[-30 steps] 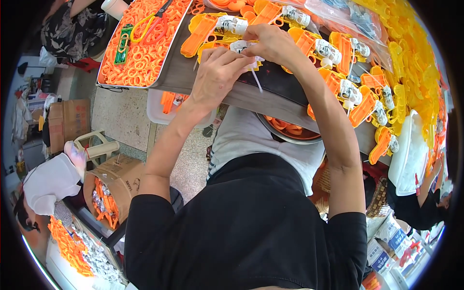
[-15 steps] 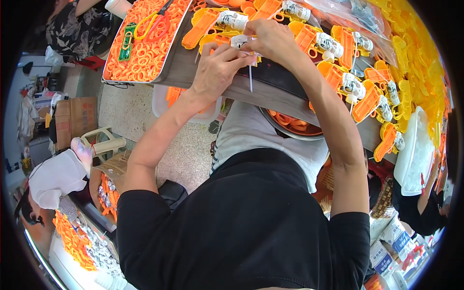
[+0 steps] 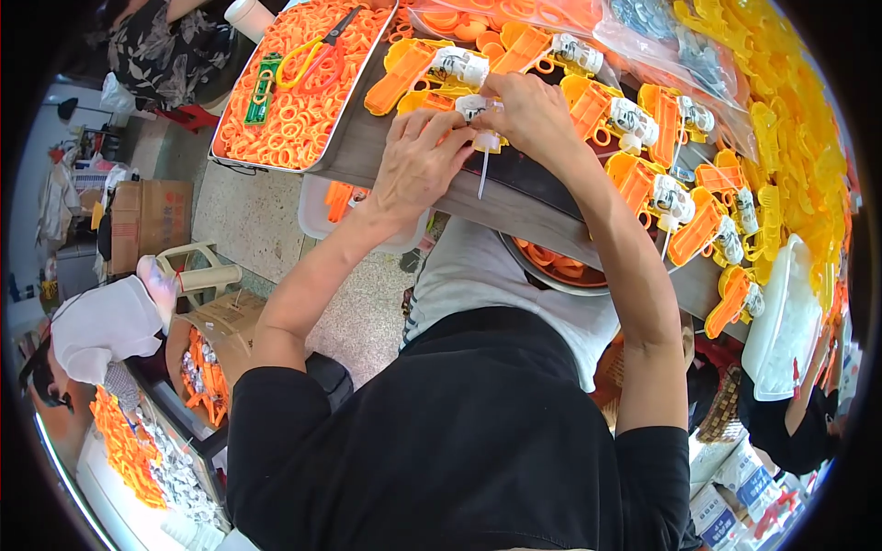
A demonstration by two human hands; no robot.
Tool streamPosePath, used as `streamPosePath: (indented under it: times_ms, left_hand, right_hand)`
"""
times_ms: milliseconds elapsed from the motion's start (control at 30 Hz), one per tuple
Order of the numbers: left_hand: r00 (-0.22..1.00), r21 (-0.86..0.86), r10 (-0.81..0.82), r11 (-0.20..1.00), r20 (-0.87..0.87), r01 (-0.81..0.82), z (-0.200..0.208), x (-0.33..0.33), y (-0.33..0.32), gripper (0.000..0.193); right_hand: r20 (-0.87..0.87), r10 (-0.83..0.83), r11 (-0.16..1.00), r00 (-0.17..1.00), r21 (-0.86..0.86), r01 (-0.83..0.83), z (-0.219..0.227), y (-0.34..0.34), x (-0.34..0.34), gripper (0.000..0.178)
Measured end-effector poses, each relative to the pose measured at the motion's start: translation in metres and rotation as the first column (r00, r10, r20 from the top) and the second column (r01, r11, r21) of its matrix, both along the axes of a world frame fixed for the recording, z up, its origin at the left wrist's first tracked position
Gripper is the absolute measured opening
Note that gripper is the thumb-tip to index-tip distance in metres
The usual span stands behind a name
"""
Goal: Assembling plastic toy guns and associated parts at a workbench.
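At the table's near edge, both hands work on one toy with a yellow-and-orange plastic shell [image 3: 428, 100] and a white printed cylinder [image 3: 473, 107]. My left hand [image 3: 421, 163] has its fingers curled and bunched against the near left side of the toy. My right hand [image 3: 531, 112] bends over it from the right, thumb and fingers closed on the white cylinder. Just below the fingertips shows a small translucent white piece [image 3: 487, 142]. A thin white strip [image 3: 483, 176] hangs down from it. The fingers partly cover the toy.
Similar half-built toys [image 3: 634, 121] lie in rows to the right. A tray [image 3: 315, 168] of orange rings, with scissors [image 3: 312, 64] on top, stands at left. Yellow shells [image 3: 799, 156] are heaped far right, beside a white tub [image 3: 781, 317]. An orange-filled bowl [image 3: 558, 266] is below the table edge.
The whole view has shifted slightly. My left fingertips have moved off the small translucent piece, so more of it shows. My right hand stays on the white cylinder.
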State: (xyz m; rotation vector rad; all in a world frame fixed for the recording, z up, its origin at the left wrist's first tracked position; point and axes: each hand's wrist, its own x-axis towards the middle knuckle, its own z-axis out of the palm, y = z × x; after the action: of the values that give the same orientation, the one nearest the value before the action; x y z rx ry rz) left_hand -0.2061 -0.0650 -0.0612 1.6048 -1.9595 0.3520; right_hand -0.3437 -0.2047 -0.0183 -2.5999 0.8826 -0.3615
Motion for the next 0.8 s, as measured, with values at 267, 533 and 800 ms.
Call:
streamPosePath:
  times_ms: [267, 533, 800]
  left_hand:
    - [0.999, 0.059, 0.039, 0.997, 0.025, -0.04, 0.0, -0.006, 0.035, 0.039]
    - [0.992, 0.136, 0.102, 0.987, -0.075, -0.091, -0.001, -0.018, 0.077, 0.045]
    - [0.983, 0.095, 0.174, 0.981, -0.055, -0.169, 0.0, 0.026, 0.026, 0.043]
  right_hand:
    - [0.233, -0.05, 0.973, 0.971, -0.208, 0.1, 0.014, 0.005, 0.017, 0.048]
    - [-0.004, 0.108, 0.938, 0.994, -0.332, -0.104, -0.028, -0.027, 0.083, 0.068]
    - [0.143, 0.094, 0.967, 0.985, -0.249, -0.056, 0.041, -0.034, 0.021, 0.067]
